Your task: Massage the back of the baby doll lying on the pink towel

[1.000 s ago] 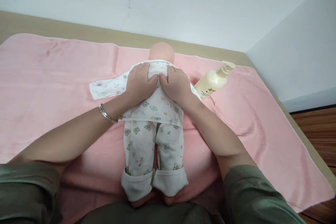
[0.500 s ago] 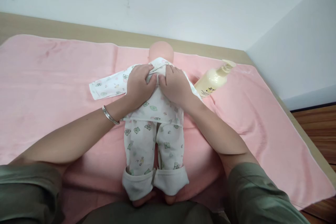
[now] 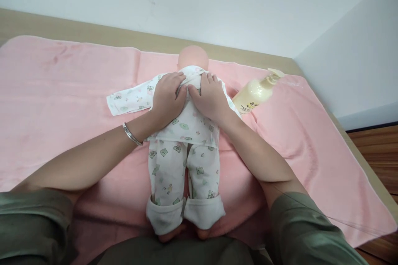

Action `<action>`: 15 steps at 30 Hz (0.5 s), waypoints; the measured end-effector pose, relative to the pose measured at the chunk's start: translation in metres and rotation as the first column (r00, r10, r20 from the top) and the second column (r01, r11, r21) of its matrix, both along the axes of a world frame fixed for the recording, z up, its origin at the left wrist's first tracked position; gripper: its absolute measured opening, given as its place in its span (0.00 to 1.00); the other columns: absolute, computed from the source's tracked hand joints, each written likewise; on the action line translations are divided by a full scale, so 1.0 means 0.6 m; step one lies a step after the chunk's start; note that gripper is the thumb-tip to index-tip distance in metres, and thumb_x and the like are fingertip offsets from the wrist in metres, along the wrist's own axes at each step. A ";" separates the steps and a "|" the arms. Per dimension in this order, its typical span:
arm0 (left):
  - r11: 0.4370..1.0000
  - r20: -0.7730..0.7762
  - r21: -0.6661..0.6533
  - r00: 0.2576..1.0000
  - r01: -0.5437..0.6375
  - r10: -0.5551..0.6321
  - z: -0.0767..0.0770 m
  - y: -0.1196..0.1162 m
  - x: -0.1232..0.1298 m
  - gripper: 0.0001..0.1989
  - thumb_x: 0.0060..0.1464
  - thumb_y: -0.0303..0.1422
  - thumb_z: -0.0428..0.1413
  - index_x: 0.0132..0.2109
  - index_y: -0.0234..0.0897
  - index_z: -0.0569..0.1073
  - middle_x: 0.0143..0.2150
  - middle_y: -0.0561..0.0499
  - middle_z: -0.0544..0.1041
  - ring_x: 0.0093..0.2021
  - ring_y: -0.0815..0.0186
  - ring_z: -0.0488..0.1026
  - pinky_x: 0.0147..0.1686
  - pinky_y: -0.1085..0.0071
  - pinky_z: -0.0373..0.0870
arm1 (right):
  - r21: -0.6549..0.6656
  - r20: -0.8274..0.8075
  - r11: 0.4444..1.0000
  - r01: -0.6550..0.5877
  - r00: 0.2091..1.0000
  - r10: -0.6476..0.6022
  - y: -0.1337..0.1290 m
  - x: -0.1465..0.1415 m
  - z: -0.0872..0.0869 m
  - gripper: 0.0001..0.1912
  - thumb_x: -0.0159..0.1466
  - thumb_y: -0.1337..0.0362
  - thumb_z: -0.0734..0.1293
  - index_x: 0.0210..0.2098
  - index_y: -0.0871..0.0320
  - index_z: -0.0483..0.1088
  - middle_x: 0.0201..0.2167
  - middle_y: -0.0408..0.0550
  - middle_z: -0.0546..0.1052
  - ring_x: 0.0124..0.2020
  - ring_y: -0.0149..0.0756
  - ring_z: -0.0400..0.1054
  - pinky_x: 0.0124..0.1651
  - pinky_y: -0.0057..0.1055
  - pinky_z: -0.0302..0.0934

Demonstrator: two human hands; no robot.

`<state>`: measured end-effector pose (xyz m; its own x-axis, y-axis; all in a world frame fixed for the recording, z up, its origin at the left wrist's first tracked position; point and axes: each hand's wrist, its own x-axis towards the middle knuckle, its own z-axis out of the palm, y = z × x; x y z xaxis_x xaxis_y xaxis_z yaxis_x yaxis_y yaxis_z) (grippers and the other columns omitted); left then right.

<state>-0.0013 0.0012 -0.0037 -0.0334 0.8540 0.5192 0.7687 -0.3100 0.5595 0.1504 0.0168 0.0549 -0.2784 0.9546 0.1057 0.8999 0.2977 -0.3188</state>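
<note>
A baby doll (image 3: pixel 193 56) lies stretched out with its bald head away from me; no face shows. It wears a white printed top (image 3: pixel 195 126) and matching trousers (image 3: pixel 169 165) with turned-up cuffs. My left hand (image 3: pixel 169 96) rests flat on the upper left of the doll's torso, thumb apart from the fingers. Mirroring it, my right hand (image 3: pixel 212 98) lies on the upper right side. Between the two thumbs the cloth is creased. One sleeve (image 3: pixel 129 98) reaches out to the left, while the other is mostly hidden behind my right hand.
Under the doll a pink blanket (image 3: pixel 74 91) covers most of the wooden table (image 3: pixel 102 35). A cream pump bottle (image 3: pixel 256 93) lies tilted just right of the doll. White walls (image 3: pixel 217 4) rise behind and to the right. Brown wood (image 3: pixel 376 145) shows at the lower right.
Both hands stay on the doll's upper torso, with the right fingers a little straighter and more spread. The whole view has shifted slightly.
</note>
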 end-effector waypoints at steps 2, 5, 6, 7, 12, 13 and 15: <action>0.999 0.011 -0.022 1.000 -0.029 0.029 0.003 0.000 0.002 0.23 0.67 0.37 0.44 0.61 0.37 0.75 0.64 0.42 0.79 0.67 0.54 0.72 0.74 0.54 0.64 | 0.032 0.049 0.999 -0.017 0.999 0.015 -0.020 -0.005 0.002 0.30 0.78 0.56 0.55 0.68 0.74 0.63 0.68 0.68 0.70 0.71 0.61 0.61 0.75 0.57 0.55; 0.989 0.020 -0.106 0.994 -0.102 0.104 0.013 0.003 0.006 0.25 0.65 0.36 0.46 0.63 0.33 0.73 0.63 0.36 0.78 0.67 0.48 0.72 0.72 0.48 0.66 | 0.077 0.143 0.996 -0.055 0.989 0.043 -0.053 -0.012 0.006 0.29 0.79 0.60 0.51 0.68 0.76 0.63 0.64 0.71 0.71 0.69 0.61 0.64 0.72 0.53 0.60; 0.985 0.016 -0.132 0.994 -0.109 0.112 0.015 0.003 0.007 0.25 0.65 0.35 0.46 0.63 0.33 0.73 0.63 0.35 0.77 0.67 0.46 0.72 0.72 0.47 0.66 | 0.089 0.161 0.993 -0.073 0.985 0.058 -0.059 -0.013 0.007 0.28 0.79 0.61 0.50 0.67 0.76 0.64 0.64 0.72 0.72 0.69 0.60 0.64 0.71 0.51 0.61; 0.983 0.013 -0.148 0.994 -0.107 0.110 0.017 0.004 0.007 0.24 0.66 0.35 0.45 0.63 0.33 0.73 0.63 0.34 0.77 0.67 0.45 0.72 0.72 0.47 0.65 | 0.098 0.166 0.991 -0.091 0.983 0.074 -0.060 -0.012 0.007 0.27 0.78 0.62 0.50 0.65 0.75 0.65 0.62 0.71 0.73 0.68 0.59 0.65 0.71 0.50 0.62; 0.997 -0.006 -0.066 0.999 -0.041 0.040 0.010 -0.002 0.004 0.21 0.67 0.35 0.46 0.59 0.36 0.75 0.64 0.39 0.78 0.67 0.52 0.72 0.74 0.52 0.64 | 0.033 0.054 0.998 -0.059 0.997 0.057 -0.014 0.003 0.007 0.23 0.78 0.58 0.53 0.58 0.68 0.70 0.61 0.65 0.75 0.64 0.56 0.68 0.71 0.52 0.61; 0.999 -0.017 -0.035 0.999 -0.027 0.027 0.008 -0.004 0.003 0.20 0.68 0.36 0.46 0.58 0.37 0.76 0.63 0.40 0.78 0.67 0.53 0.72 0.74 0.52 0.64 | 0.012 0.035 0.999 -0.044 0.998 0.044 -0.003 0.006 0.007 0.23 0.78 0.57 0.54 0.59 0.68 0.69 0.63 0.65 0.74 0.65 0.56 0.67 0.71 0.53 0.60; 1.000 -0.033 -0.007 0.999 -0.018 0.018 0.006 -0.006 0.003 0.20 0.68 0.36 0.45 0.57 0.37 0.77 0.62 0.41 0.79 0.66 0.54 0.73 0.74 0.52 0.64 | -0.004 0.026 0.999 -0.038 0.999 0.038 0.009 0.008 0.007 0.24 0.78 0.56 0.55 0.60 0.68 0.69 0.64 0.65 0.73 0.65 0.57 0.66 0.72 0.55 0.59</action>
<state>0.0007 -0.0021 -0.0002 -0.0316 0.8571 0.5141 0.7919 -0.2924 0.5361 0.1551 0.0222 0.0588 -0.3175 0.9436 0.0941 0.8958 0.3310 -0.2965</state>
